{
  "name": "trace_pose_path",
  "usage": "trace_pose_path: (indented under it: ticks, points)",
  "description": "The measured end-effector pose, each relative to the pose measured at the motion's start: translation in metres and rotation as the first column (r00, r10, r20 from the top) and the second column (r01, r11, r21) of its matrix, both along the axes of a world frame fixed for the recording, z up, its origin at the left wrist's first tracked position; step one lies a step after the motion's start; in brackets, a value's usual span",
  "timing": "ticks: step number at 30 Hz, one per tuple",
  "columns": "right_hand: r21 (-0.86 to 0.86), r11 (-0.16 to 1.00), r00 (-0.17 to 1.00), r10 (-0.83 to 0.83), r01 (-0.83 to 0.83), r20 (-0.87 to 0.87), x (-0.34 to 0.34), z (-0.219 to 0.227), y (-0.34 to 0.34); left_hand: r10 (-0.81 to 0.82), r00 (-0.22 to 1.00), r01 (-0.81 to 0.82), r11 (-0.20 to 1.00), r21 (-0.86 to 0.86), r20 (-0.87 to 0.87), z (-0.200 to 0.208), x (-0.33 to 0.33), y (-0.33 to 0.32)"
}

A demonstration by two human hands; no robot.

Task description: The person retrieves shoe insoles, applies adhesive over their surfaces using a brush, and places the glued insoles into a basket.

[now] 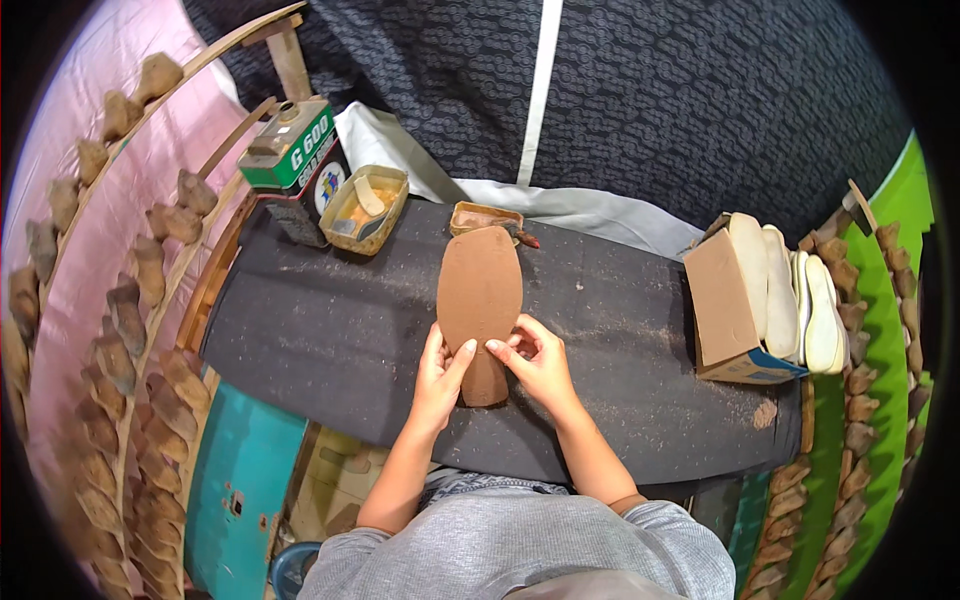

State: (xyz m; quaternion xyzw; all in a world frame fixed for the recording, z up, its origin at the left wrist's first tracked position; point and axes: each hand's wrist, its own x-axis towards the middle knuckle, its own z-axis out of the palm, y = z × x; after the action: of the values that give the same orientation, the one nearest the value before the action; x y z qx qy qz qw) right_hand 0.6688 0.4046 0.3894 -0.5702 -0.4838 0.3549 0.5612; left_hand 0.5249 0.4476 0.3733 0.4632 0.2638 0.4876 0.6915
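A flat brown shoe sole (479,290) lies lengthwise on the dark grey worktop (330,340), toe end pointing away from me. My left hand (438,378) rests on its heel end from the left, fingers stretched along the edge. On the right edge near the heel, my right hand (537,362) pinches the sole with bent fingers. Both hands hold the same sole against the table.
A tin with yellow glue and a brush (365,208) and a green-topped can (295,155) stand at the back left. A small brown tray (485,216) sits beyond the sole. A box of white soles (770,295) stands right. Racks of shoe lasts (130,330) flank both sides.
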Motion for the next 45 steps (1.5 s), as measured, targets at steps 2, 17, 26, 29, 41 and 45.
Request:
trace_pose_path:
  ticks: [2,17,26,29,41,45]
  points:
    - [0.001,0.999,0.994,0.035,-0.035,-0.102,0.003,-0.008,-0.004,0.032,0.999,-0.031,0.999,0.032,-0.041,0.002,-0.001,-0.010]
    - [-0.027,0.916,0.869,0.369,-0.399,-0.330,0.033,-0.014,-0.092,0.460,0.819,-0.482,0.876,0.023,-0.343,0.002,0.022,-0.156]
    - [-0.076,0.745,0.720,0.605,-0.662,-0.341,0.014,-0.031,-0.160,0.672,0.664,-0.722,0.690,-0.046,-0.328,-0.012,0.018,-0.277]
    - [-0.080,0.694,0.670,0.651,-0.716,-0.356,-0.007,-0.034,-0.181,0.722,0.614,-0.771,0.635,-0.046,-0.320,-0.013,0.005,-0.310]
    - [-0.119,0.340,0.360,0.892,-0.933,-0.274,-0.120,-0.058,-0.259,0.946,0.242,-0.965,0.258,0.051,-0.215,-0.051,-0.071,-0.408]
    - [-0.189,0.249,0.290,0.927,-0.950,-0.236,-0.179,-0.072,-0.284,0.941,0.237,-0.970,0.214,-0.114,-0.244,-0.043,-0.117,-0.452]
